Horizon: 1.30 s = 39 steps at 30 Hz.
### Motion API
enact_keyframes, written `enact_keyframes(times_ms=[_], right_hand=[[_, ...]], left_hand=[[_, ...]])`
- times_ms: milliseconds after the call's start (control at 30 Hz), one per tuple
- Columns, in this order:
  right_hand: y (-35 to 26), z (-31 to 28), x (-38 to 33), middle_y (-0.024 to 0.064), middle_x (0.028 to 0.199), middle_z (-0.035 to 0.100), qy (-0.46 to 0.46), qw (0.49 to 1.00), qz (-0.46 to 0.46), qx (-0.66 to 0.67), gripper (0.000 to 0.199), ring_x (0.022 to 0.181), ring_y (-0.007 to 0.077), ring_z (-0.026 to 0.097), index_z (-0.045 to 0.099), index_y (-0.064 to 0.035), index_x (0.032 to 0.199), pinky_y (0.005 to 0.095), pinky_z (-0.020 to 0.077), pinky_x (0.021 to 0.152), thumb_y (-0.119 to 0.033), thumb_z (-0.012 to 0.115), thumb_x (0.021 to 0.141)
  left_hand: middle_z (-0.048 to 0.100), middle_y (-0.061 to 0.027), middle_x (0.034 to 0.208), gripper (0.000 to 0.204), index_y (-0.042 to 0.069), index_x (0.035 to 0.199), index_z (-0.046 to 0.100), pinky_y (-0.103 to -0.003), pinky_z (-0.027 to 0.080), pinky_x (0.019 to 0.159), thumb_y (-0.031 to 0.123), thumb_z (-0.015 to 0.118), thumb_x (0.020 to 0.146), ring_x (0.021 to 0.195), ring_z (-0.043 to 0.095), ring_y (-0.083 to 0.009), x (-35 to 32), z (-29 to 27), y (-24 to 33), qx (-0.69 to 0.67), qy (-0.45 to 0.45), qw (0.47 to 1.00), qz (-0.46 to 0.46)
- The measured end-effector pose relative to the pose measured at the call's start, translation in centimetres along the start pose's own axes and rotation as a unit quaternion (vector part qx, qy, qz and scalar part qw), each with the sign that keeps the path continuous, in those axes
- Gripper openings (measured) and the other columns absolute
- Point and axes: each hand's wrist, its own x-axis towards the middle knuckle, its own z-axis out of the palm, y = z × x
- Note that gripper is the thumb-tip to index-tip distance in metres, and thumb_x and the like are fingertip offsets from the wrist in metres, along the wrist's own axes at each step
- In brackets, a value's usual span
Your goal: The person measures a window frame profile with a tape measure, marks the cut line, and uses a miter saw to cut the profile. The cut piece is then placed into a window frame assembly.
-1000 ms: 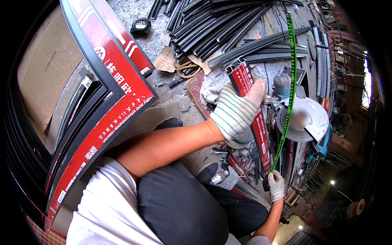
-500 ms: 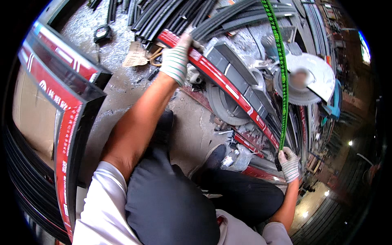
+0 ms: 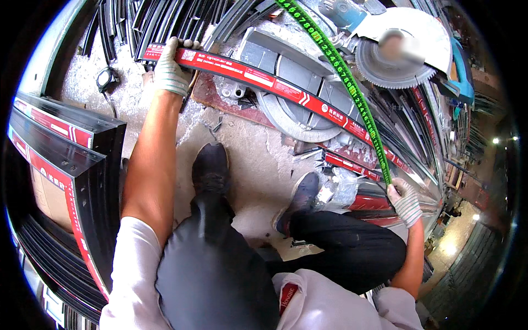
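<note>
Left arm stretched forward, gloved left hand closed around the near end of a long red-taped black profile, which runs rightward across the chop saw's base; gloved right hand, low at right, pinches a green measuring tape slanting up-left beneath the saw blade.

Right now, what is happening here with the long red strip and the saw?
A person crouches on a dusty floor beside a mitre saw. The gloved left hand grips one end of a long black profile with red film, which lies across the saw's base. The gloved right hand holds the near end of a green measuring tape, stretched along the profile past the saw blade. More such profiles are stacked on the left.
</note>
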Motion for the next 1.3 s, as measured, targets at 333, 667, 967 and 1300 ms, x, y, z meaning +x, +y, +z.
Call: enact_keyframes(times_ms=[333,667,967,1300], right_hand=[[-1.6,0.1,-0.2,0.0146,0.088,0.068,0.004,0.997,-0.063,-0.046,0.017,0.081,0.0224,0.066,0.069,0.0023,0.104,0.0359,0.0542,0.076,-0.007,0.070,0.090],[-4.1,-0.2,0.9,0.0156,0.093,0.070,0.027,0.992,-0.118,-0.044,0.016,0.086,0.0241,0.068,0.071,0.0029,0.103,0.0370,0.0544,0.082,-0.007,0.067,0.091],[-11.2,-0.7,2.2,0.0150,0.094,0.069,0.102,0.952,-0.280,-0.073,0.014,0.084,0.0226,0.066,0.069,0.0039,0.104,0.0343,0.0538,0.081,-0.003,0.064,0.093],[-27.6,1.4,5.5,0.0140,0.097,0.062,0.064,0.894,-0.436,-0.080,0.013,0.089,0.0252,0.062,0.067,0.0014,0.107,0.0328,0.0510,0.086,0.001,0.062,0.095]], left_hand=[[0.072,-0.0116,0.110,0.039,0.003,0.112,0.065,-0.051,0.053,0.104,0.040,0.067,0.101,0.109,0.068,-0.0331,0.8,-1.7,0.7,0.060,-0.023,0.998,-0.017],[0.072,-0.0118,0.105,0.050,0.006,0.125,0.062,-0.041,0.060,0.080,0.048,0.069,0.098,0.095,0.072,-0.0259,-8.5,-2.9,1.0,0.275,0.062,0.959,-0.021],[0.071,-0.0122,0.115,0.042,-0.001,0.129,0.063,-0.032,0.057,0.090,0.035,0.061,0.106,0.099,0.069,-0.0172,-27.2,0.8,5.9,0.418,-0.044,0.906,-0.048],[0.070,-0.0070,0.109,0.020,0.001,0.118,0.069,-0.032,0.054,0.095,0.011,0.063,0.102,0.103,0.066,-0.0142,-44.2,5.1,16.8,0.518,-0.047,0.818,0.246]])
